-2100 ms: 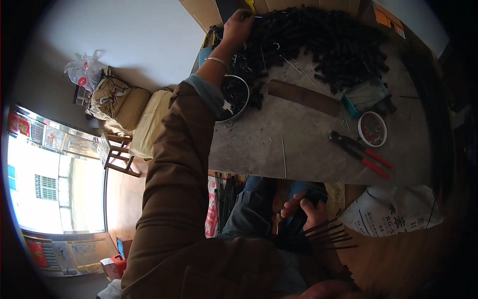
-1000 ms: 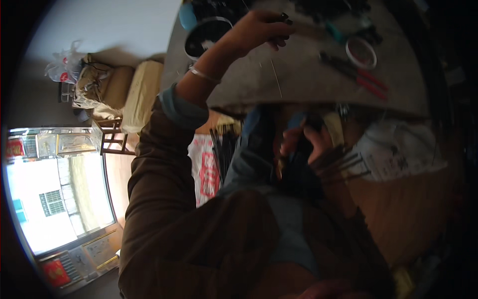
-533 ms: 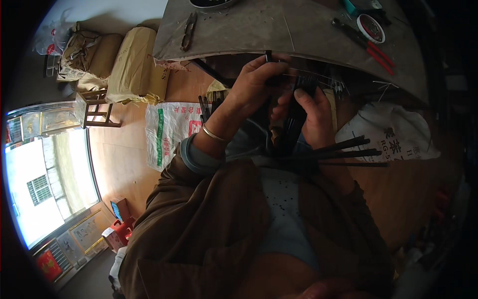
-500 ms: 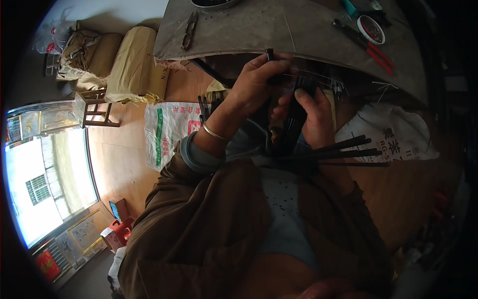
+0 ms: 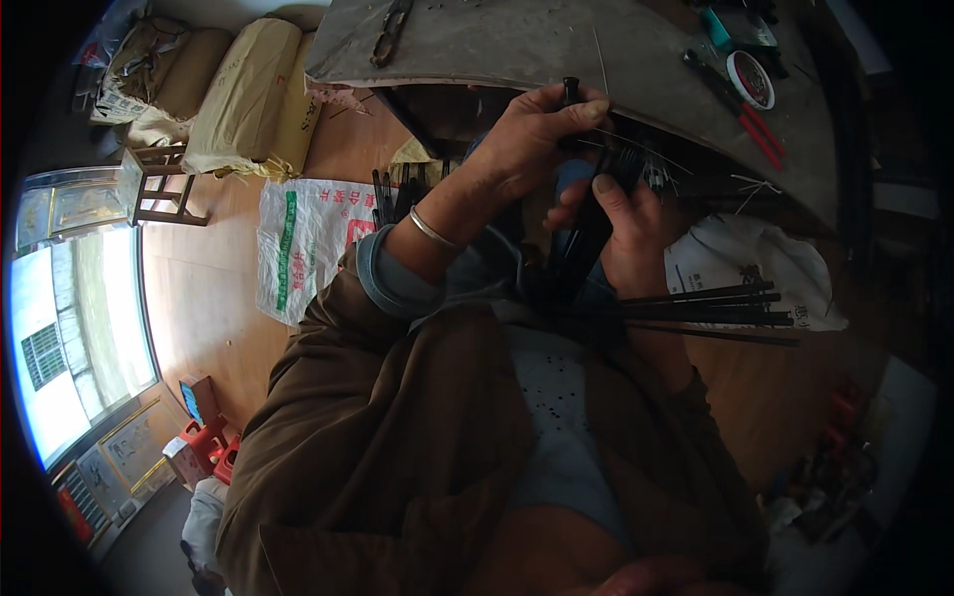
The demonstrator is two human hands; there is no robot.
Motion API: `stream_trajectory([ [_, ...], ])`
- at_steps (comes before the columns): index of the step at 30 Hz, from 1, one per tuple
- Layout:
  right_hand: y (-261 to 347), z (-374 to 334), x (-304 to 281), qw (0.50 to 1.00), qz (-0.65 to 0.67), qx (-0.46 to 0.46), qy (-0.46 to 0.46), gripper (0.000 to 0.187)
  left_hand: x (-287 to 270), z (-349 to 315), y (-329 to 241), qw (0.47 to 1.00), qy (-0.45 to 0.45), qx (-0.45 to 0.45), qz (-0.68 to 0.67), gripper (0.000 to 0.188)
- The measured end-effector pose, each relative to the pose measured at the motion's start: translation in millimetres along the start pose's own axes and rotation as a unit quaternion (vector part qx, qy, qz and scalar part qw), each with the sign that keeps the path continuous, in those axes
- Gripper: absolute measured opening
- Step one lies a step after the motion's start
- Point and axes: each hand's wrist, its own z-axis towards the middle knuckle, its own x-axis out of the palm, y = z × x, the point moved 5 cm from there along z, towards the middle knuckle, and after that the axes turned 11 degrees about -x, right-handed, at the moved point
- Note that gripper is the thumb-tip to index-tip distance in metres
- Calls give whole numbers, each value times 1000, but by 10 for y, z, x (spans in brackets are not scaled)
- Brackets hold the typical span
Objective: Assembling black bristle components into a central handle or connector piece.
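My left hand [image 5: 537, 134], with a bangle on its wrist, is closed around a slim black piece with a knobbed end [image 5: 570, 89] that sticks up past the thumb. Thin pale wire [image 5: 668, 154] stretches from beside this hand toward the right. Close by on the right, my right hand [image 5: 633, 223] grips a bundle of dark flat strips [image 5: 590, 233], thumb on top. The strips' exact kind and lower ends are lost in shadow. Across my lap, several black rods [image 5: 725, 306] point right, below the right hand.
Ahead is a grey worktable [image 5: 487, 45] with tongs-like metal shears [image 5: 393, 35], red-handled pliers [image 5: 760, 134] and a round white tub [image 5: 750, 79]. White sacks [image 5: 750, 268] lie on the floor at right and left. A wooden stool [image 5: 164, 189] and wrapped bales [image 5: 243, 99] stand left.
The view has shifted slightly. My left hand has moved right, nearer the right hand, and the black knobbed end shows higher above the thumb. Both hands keep their hold.
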Motion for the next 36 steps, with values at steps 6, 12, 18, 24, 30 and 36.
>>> stream_trajectory([
  [6, -24, 5, 20, 1000, 13, -9, 10, 29, -3, -18, -14, 1000, 8, 5, -8, 19],
  [12, -32, 7, 36, 1000, -2, -16, 22, 29, 0, -35, -30, 1000, 7, 24, -1, 17],
  [18, -21, 9, 49, 999, -15, -21, 19, 29, 13, -48, -68, 999, 10, 39, 32, 15],
  [24, -37, 17, 41, 999, -10, -22, 24, 29, 34, -59, -121, 997, 7, 36, 68, 15],
  [30, -20, 9, 32, 1000, -8, -23, 18, 25, 15, -23, -106, 995, 12, 43, 85, 16],
  [36, -23, 25, 9, 999, -13, -26, 14, 30, 57, -19, -112, 996, 14, 46, 74, 15],
])
